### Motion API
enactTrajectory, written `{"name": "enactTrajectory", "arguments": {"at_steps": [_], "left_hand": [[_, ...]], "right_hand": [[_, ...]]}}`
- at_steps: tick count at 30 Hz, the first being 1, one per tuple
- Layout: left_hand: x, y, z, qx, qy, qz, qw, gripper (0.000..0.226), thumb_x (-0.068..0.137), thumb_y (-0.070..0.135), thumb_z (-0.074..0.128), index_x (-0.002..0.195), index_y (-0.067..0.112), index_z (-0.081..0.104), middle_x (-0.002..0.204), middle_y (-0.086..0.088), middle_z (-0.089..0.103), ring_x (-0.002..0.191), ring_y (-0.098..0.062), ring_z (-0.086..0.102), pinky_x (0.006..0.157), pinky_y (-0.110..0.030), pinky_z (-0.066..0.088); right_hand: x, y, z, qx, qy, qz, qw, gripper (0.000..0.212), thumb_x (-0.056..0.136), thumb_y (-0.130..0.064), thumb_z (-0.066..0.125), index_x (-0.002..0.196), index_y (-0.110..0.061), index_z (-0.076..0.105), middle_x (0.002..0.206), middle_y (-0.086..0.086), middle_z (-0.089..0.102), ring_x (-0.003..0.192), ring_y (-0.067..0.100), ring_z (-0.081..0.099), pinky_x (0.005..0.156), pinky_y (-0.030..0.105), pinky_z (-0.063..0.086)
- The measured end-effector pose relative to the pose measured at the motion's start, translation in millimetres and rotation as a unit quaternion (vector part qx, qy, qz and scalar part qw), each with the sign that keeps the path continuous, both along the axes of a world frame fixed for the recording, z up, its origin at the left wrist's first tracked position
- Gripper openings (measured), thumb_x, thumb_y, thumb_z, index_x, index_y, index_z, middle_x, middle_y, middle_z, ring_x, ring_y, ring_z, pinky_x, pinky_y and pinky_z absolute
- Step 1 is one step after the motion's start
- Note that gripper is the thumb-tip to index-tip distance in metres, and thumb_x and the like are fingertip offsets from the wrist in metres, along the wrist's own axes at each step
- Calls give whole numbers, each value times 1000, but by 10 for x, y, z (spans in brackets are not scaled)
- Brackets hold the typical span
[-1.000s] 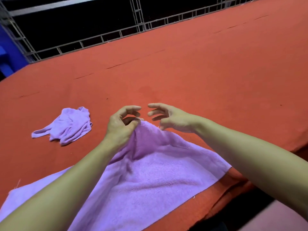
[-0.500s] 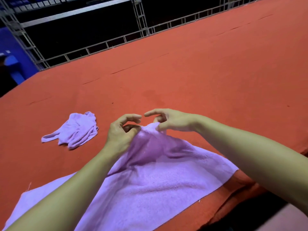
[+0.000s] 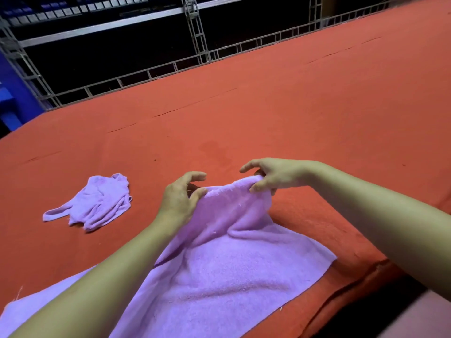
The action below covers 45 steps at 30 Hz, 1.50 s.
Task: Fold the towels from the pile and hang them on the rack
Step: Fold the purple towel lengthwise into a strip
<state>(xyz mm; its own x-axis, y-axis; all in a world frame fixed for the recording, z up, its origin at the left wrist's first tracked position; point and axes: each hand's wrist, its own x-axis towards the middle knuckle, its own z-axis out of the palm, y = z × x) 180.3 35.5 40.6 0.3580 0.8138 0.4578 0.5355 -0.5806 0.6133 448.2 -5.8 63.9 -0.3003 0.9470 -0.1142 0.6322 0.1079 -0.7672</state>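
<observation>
Lilac towel (image 3: 227, 272): spread on the orange-covered desk (image 3: 305, 113) at its near edge, directly in front of the person. Its far edge is lifted off the surface and stretched as a short raised ridge between both hands. The remainder of the fabric slopes down from that ridge and lies flat, with one corner pointing right toward the desk edge and another portion running off to the lower left beneath the left forearm.

Left hand (image 3: 179, 200): thumb and curled fingers pinch the left end of the raised edge.

Right hand (image 3: 273, 175): thumb and fingers pinch the right end of the same edge; the index finger extends outward above the fabric. The two hands are held apart, with the taut strip of towel between them.

Second lilac towel (image 3: 97, 202): crumpled in a loose heap on the desk, well apart to the left of the left hand, touching neither hand.

Background: a grey metal lattice frame (image 3: 195, 28) runs along the far edge of the desk, with dark space behind it. A blue object (image 3: 14, 93) is partly visible at the far left.
</observation>
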Motion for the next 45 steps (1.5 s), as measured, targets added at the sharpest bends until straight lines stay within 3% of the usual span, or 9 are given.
{"name": "enactTrajectory", "arguments": {"at_steps": [5,8,12,16,19,23,30,40,45], "left_hand": [[144,277,-66,-74,85,-2,994,45,86,14,74,127,21,59,80,12,73,76,2,62,73,-4,40],[199,475,-149,-94,27,-9,995,36,88,12,70,120,26,59,77,13,69,67,3,57,72,-15,43],[271,787,-283,-110,-19,21,994,31,90,13,68,116,26,58,80,10,67,69,4,55,66,-4,39],[274,1095,-578,-140,55,67,986,35,86,14,68,119,23,59,82,13,68,82,-8,63,79,-24,47],[285,1123,-766,-112,108,117,981,35,86,21,67,120,26,60,95,16,68,99,-16,59,84,-27,43],[441,899,-830,-51,105,68,991,32,88,23,67,119,27,60,103,16,69,102,-16,54,86,-25,39],[937,895,-776,-77,152,10,985,39,95,25,58,132,17,52,130,-3,63,121,-25,57,101,-38,43],[1253,1145,-863,-142,140,33,979,37,87,19,67,122,16,58,88,1,66,97,-25,64,83,-31,45],[1224,1161,-807,-138,161,-20,977,40,86,22,72,124,14,60,110,-1,65,101,-17,60,83,-22,38]], "right_hand": [[66,156,-167,33,96,-52,993,64,87,0,62,144,-23,42,99,6,58,84,10,57,74,26,52],[105,315,-269,32,189,-107,976,66,86,4,65,143,-22,43,93,3,62,77,8,61,68,22,53],[158,622,-427,10,289,-194,937,68,86,4,68,144,-18,40,85,-1,68,73,12,63,65,24,53],[104,905,-777,99,59,-217,969,82,81,-4,72,151,-18,31,97,-5,66,78,15,63,82,32,54],[132,924,-913,140,-31,-251,957,84,80,-10,74,151,-18,30,109,-3,63,79,19,56,83,29,46],[241,594,-953,151,-67,-252,954,72,80,-14,75,144,-17,41,99,-8,63,76,14,53,85,33,47],[387,-542,-827,107,-111,-229,961,48,85,-27,74,129,-21,54,76,-14,62,67,0,54,69,25,38],[298,-1276,-921,23,-155,-205,966,68,77,-37,75,137,-27,43,75,-16,61,74,5,57,71,26,45],[224,-1450,-859,14,-221,-221,950,79,76,-44,74,143,-30,35,91,-13,55,100,20,62,76,28,41]]}}
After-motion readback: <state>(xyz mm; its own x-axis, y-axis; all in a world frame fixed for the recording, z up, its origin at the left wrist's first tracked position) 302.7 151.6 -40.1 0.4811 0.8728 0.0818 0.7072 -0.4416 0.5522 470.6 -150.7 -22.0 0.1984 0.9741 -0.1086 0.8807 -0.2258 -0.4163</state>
